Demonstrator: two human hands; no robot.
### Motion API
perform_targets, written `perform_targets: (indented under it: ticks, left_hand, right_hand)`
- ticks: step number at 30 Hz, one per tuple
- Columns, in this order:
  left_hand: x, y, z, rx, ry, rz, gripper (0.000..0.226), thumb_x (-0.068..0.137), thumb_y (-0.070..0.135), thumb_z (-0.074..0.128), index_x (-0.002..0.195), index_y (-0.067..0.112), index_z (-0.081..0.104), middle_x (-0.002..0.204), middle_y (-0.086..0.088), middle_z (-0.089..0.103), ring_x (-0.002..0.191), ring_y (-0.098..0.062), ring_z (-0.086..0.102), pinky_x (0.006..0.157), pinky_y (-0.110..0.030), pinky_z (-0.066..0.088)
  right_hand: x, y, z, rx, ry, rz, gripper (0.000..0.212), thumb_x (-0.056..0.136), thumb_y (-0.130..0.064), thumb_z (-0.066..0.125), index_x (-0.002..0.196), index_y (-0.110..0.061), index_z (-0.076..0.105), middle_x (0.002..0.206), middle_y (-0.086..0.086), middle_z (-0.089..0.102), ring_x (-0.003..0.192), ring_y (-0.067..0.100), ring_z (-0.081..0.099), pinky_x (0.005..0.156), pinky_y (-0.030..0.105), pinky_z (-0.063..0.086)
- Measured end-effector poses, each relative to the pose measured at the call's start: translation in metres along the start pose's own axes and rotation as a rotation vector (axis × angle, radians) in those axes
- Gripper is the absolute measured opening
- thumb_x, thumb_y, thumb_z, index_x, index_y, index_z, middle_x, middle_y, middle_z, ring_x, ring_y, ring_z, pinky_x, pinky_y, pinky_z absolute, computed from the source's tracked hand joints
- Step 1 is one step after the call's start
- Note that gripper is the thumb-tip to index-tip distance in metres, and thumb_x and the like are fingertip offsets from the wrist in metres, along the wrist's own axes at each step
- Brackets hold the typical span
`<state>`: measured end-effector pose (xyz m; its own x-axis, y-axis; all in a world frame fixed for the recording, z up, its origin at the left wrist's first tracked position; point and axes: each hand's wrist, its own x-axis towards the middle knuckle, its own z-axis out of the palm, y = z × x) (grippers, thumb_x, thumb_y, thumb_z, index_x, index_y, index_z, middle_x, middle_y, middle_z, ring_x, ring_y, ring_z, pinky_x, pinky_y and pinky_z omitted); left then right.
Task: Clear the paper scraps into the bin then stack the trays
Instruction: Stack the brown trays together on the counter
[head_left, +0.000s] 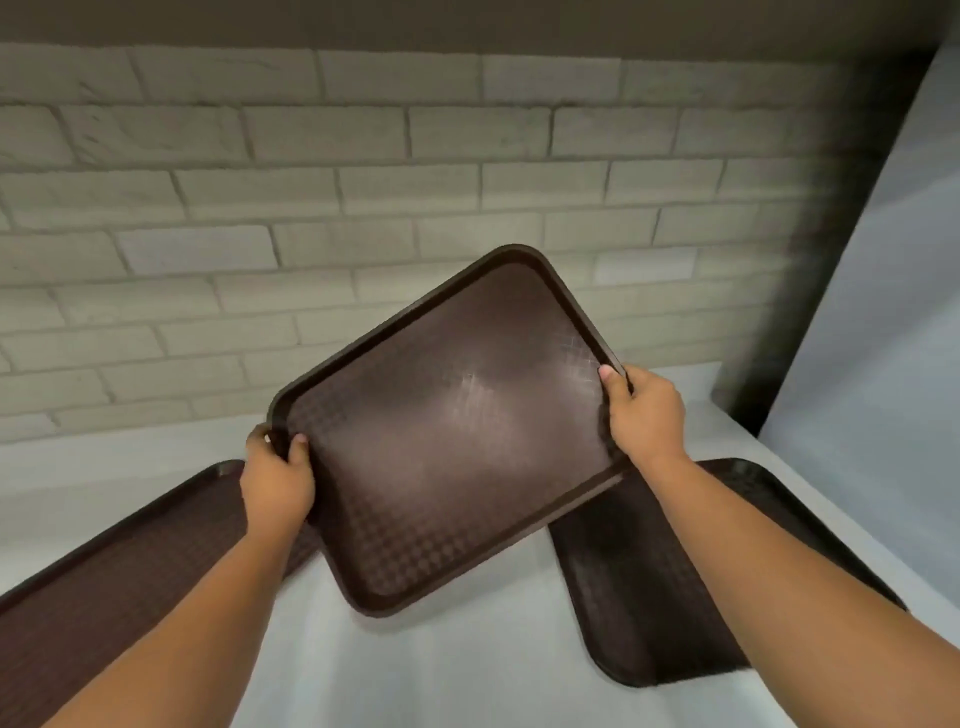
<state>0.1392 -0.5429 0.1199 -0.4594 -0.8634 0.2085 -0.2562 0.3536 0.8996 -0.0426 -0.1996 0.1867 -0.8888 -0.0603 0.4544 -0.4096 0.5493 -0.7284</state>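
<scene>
While both arms reach forward, the hands grip one dark brown tray (441, 467) by opposite sides and hold it up over the white desk (441, 675), turned cornerwise with its face tipped back toward the person. The left hand (278, 483) clamps the corner nearest it, thumb laid on the inner face and fingers curled round the rim behind. The right hand (644, 415) holds the long edge, thumb hooked over the rim and the other fingers hidden under the tray. It sits higher and farther out than the left, so the tray slopes down toward the left hand.

The tray's textured floor shows from rim to rim, with a scuffed pale sheen just beside the right thumb. A second tray (130, 582) lies flat on the desk below and outside the left forearm, running off the edge of view. A third tray (649, 597) lies flat under the right forearm. Of both, only the same woven-pattern floor shows.

The held tray's near corner hangs between the two forearms over the white desk; whether it touches the surface I cannot tell. Its lower edge crosses over the third tray's far end below the right wrist. Beyond the hands a pale brick wall (311, 208) rises behind the desk's far edge, and past the right hand a grey panel (883, 312) closes that side.
</scene>
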Motion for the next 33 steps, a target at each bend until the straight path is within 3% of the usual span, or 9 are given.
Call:
perform_targets:
  ticks: [4,6,10,12,17,21,25,29,33]
  left_hand:
    - [-0.063,0.022,0.072,0.059,-0.115,0.043,0.032,0.105,0.034,0.039,0.096,0.006,0.053,0.091,-0.014,0.06,0.095,-0.041,0.058,0.076,-0.042,0.04]
    - [-0.094,0.033,0.102,0.069,-0.123,0.055,0.03,0.105,0.03,0.038,0.089,0.007,0.049,0.085,-0.012,0.057,0.087,-0.039,0.056,0.073,-0.04,0.038]
    - [-0.151,0.053,0.151,0.092,-0.153,0.075,0.02,0.103,0.023,0.043,0.103,0.007,0.055,0.091,-0.011,0.06,0.085,-0.032,0.054,0.076,-0.038,0.041]
    - [-0.175,0.059,0.171,0.105,-0.163,0.076,0.023,0.1,0.019,0.045,0.116,0.009,0.058,0.096,-0.008,0.064,0.087,-0.029,0.056,0.08,-0.038,0.045]
    - [-0.214,0.058,0.209,0.224,-0.304,0.122,0.02,0.094,0.01,0.045,0.105,0.009,0.061,0.083,-0.005,0.062,0.077,-0.027,0.058,0.07,-0.032,0.042]
    - [-0.222,0.043,0.229,0.412,-0.458,0.121,0.025,0.097,0.009,0.046,0.118,0.004,0.06,0.1,-0.015,0.067,0.078,-0.025,0.056,0.071,-0.031,0.043]
    - [-0.23,0.034,0.242,0.552,-0.483,0.094,0.028,0.1,0.017,0.045,0.122,0.006,0.058,0.107,-0.017,0.064,0.087,-0.03,0.062,0.076,-0.036,0.052]
    - [-0.232,0.027,0.251,0.635,-0.483,0.093,0.03,0.101,0.021,0.043,0.121,0.005,0.058,0.114,-0.019,0.057,0.086,-0.027,0.058,0.082,-0.037,0.052]
    - [-0.23,0.018,0.255,0.684,-0.491,0.095,0.03,0.102,0.023,0.042,0.122,0.006,0.057,0.117,-0.019,0.059,0.1,-0.032,0.06,0.084,-0.038,0.049]
  right_hand:
    - [0.001,0.067,-0.06,0.074,0.07,0.135,0.038,0.1,-0.041,0.046,0.072,-0.019,0.057,0.066,0.001,0.058,0.064,0.019,0.055,0.06,0.029,0.039]
    - [-0.002,0.099,-0.088,0.055,0.087,0.178,0.034,0.101,-0.039,0.046,0.077,-0.017,0.057,0.073,0.0,0.058,0.069,0.02,0.054,0.066,0.029,0.039]
    - [-0.007,0.162,-0.136,-0.071,0.109,0.247,0.017,0.102,-0.028,0.046,0.103,-0.014,0.055,0.089,-0.001,0.055,0.081,0.02,0.049,0.076,0.03,0.038]
    - [-0.01,0.193,-0.155,-0.121,0.116,0.263,0.013,0.102,-0.025,0.047,0.097,-0.014,0.053,0.086,0.002,0.055,0.078,0.023,0.05,0.073,0.03,0.037]
    - [-0.022,0.264,-0.181,-0.215,0.02,0.29,0.009,0.097,-0.011,0.049,0.089,-0.009,0.054,0.082,0.006,0.058,0.069,0.022,0.049,0.067,0.029,0.037]
    - [-0.035,0.307,-0.186,-0.233,-0.069,0.347,0.011,0.089,0.0,0.049,0.083,0.0,0.058,0.081,0.015,0.062,0.06,0.016,0.048,0.051,0.027,0.033]
    - [-0.044,0.332,-0.182,-0.288,-0.128,0.402,0.015,0.094,-0.006,0.047,0.093,-0.004,0.062,0.09,0.013,0.063,0.069,0.023,0.052,0.066,0.028,0.041]
    - [-0.046,0.347,-0.179,-0.318,-0.18,0.434,0.02,0.096,-0.007,0.047,0.102,-0.003,0.065,0.095,0.013,0.064,0.072,0.022,0.051,0.069,0.028,0.042]
    - [-0.046,0.35,-0.174,-0.318,-0.221,0.432,0.021,0.097,-0.007,0.047,0.107,-0.001,0.065,0.103,0.017,0.065,0.076,0.023,0.05,0.072,0.028,0.042]
